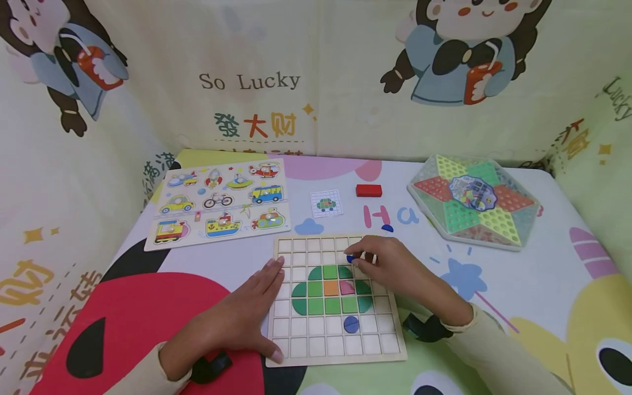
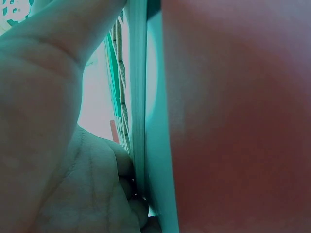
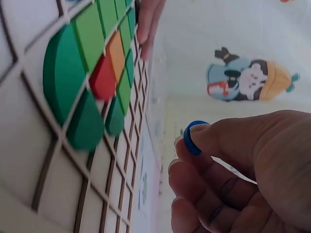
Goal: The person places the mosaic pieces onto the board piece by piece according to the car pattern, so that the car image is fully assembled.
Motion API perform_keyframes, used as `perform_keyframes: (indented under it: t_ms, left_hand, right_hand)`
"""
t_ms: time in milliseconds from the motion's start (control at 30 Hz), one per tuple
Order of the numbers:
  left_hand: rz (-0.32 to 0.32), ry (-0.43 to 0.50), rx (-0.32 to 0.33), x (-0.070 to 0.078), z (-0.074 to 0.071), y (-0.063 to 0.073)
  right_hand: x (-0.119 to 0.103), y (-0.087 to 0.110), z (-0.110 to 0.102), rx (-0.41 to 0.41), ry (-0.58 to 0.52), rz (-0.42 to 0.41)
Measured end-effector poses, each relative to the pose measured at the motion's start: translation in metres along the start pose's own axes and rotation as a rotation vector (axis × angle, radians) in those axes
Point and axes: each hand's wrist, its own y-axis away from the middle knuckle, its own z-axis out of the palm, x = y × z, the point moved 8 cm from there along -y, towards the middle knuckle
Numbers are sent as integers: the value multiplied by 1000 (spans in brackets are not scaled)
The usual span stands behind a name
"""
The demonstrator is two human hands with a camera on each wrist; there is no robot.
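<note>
A wooden grid board [image 1: 337, 354] lies on the table, with light green squares [image 1: 315, 306], dark green rounded pieces [image 1: 299, 299], an orange square [image 1: 331, 288] and a pinkish-red piece [image 1: 347, 287] forming a shape. Lower down on the grid sits a blue disc [image 1: 351, 324], apparently two halves. My left hand [image 1: 242, 312] rests along the board's left edge, fingers extended and thumb near the lower corner. Between thumb and fingertips, my right hand [image 1: 390, 260] pinches a small blue half-round piece [image 3: 192, 138] above the grid's upper right. Another blue half-round piece [image 1: 387, 228] lies beyond the board.
Behind the board are a small pattern card [image 1: 326, 203] and a red block [image 1: 368, 190]. A vehicle picture puzzle [image 1: 219, 200] lies at back left. At back right lies a hexagonal game board [image 1: 474, 200] with colored triangles. Printed fabric [image 1: 316, 109] hangs around the table.
</note>
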Motion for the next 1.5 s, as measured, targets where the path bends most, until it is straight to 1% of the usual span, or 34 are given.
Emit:
perform_keyframes:
  t_ms: [133, 333, 500, 567, 733, 867, 1067, 1233, 1500]
  left_hand:
    - [-4, 1, 3, -1, 1, 0]
    - [1, -4, 6, -2, 0, 0]
    - [-1, -6, -2, -2, 0, -1]
    - [3, -10, -5, -1, 0, -1]
    - [8, -18, -12, 1, -1, -2]
    - [3, -23, -14, 1, -1, -1]
    - [-13, -24, -8, 0, -1, 1]
    - [-10, -12, -2, 0, 0, 1]
    - [-5, -27, 5, 1, -1, 0]
  right_hand:
    - [-14, 1, 12, -63, -48, -38]
    - [-29, 2, 31, -132, -106, -65]
    - [-40, 8, 58, -262, -138, -84]
    - [-45, 10, 64, -293, -135, -97]
    - [-54, 10, 67, -294, -131, -106]
    - [-58, 11, 75, -335, -103, -103]
    - [-64, 14, 89, -374, -41, -130]
    - [-66, 16, 92, -375, -6, -155]
    - [-65, 18, 93, -367, 40, -164]
